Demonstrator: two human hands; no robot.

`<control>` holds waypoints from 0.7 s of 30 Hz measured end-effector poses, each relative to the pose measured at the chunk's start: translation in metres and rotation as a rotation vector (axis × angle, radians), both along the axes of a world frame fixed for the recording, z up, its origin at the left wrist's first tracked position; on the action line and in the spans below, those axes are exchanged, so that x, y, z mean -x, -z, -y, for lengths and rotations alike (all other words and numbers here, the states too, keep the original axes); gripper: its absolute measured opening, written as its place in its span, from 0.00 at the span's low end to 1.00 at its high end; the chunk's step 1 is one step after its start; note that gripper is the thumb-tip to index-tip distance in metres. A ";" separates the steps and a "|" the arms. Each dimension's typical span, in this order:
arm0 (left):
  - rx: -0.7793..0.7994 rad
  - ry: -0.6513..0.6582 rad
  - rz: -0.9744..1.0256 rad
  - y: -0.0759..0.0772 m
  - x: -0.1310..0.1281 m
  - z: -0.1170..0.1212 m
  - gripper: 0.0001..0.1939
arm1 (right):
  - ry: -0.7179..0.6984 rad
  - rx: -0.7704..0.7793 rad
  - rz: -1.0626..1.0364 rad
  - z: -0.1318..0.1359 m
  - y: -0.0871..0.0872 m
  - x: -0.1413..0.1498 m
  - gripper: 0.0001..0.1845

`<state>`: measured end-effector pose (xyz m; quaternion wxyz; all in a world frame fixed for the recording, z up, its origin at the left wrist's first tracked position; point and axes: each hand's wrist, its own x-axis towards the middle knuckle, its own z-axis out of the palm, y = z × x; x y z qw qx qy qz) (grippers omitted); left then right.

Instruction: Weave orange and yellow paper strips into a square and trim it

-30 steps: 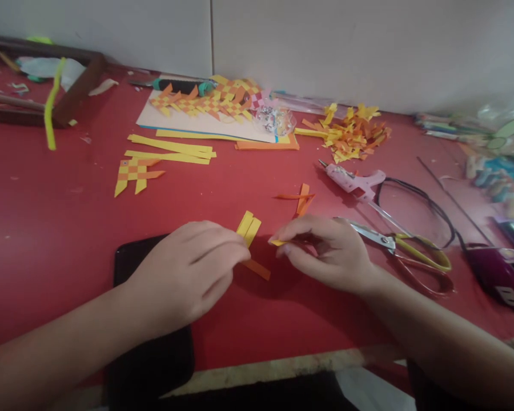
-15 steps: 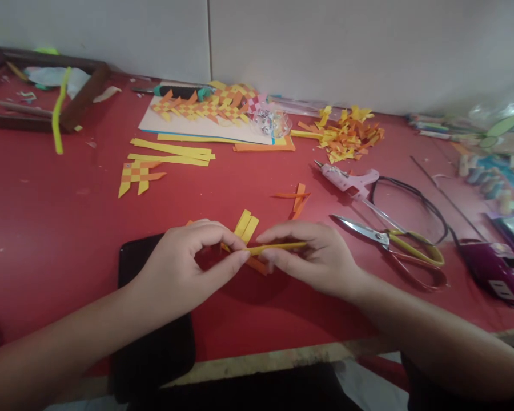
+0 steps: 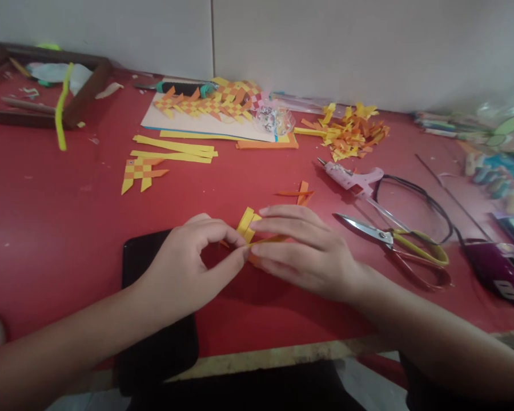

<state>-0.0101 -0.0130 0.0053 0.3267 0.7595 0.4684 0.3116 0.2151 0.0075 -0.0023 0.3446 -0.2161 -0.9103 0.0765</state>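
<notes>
My left hand (image 3: 197, 260) pinches a small piece of folded paper strips between thumb and forefinger. Yellow strip ends (image 3: 245, 222) stick up from the piece, with some orange paper below, largely covered by my fingers. My right hand (image 3: 306, 248) reaches in from the other side with its fingers extended, and a narrow yellow paper strip (image 3: 272, 240) runs between them. Its fingertips come close to my left fingertips. Just beyond lie loose orange strips (image 3: 302, 193). A dark phone-like slab (image 3: 139, 251) rests under my left wrist.
Scissors (image 3: 381, 234) and a pink glue gun (image 3: 351, 177) lie at right, its black cord looping behind. A woven paper fish (image 3: 141, 171) and yellow strips (image 3: 175, 149) are at left. Paper scraps (image 3: 351, 134) are heaped near the wall. A brown frame (image 3: 85, 94) stands far left.
My right hand has shifted its hold: its fingers have straightened and moved left over the strip, hiding more of it. My left hand keeps its pinch.
</notes>
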 end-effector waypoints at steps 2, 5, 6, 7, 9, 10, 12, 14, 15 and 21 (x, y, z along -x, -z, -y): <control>0.034 0.027 0.030 0.000 -0.002 0.001 0.06 | -0.040 -0.031 0.016 0.001 0.000 0.000 0.08; 0.073 0.042 0.049 0.000 -0.004 0.001 0.06 | -0.068 -0.055 0.017 0.002 -0.001 -0.001 0.08; 0.078 0.042 0.044 0.000 -0.004 0.001 0.06 | -0.079 -0.049 0.016 0.002 0.000 -0.002 0.08; 0.082 0.042 0.035 0.001 -0.004 0.001 0.06 | -0.089 -0.032 0.013 0.001 0.000 -0.002 0.08; 0.074 0.041 0.016 0.002 -0.003 0.001 0.06 | -0.088 0.021 -0.012 -0.001 0.002 -0.003 0.08; 0.057 0.034 0.003 0.002 -0.001 0.000 0.06 | -0.079 0.043 -0.026 -0.003 0.004 -0.004 0.08; -0.017 0.022 -0.048 0.005 0.002 -0.003 0.06 | -0.083 0.064 -0.038 -0.009 0.008 -0.006 0.08; -0.138 0.035 -0.144 0.009 0.007 -0.006 0.06 | -0.131 0.076 -0.019 -0.017 0.011 -0.009 0.07; -0.200 0.064 -0.203 0.011 0.009 -0.007 0.06 | -0.166 0.091 -0.002 -0.021 0.013 -0.011 0.07; -0.250 0.230 -0.334 0.021 0.014 -0.011 0.10 | -0.256 0.201 0.054 -0.033 0.015 -0.007 0.06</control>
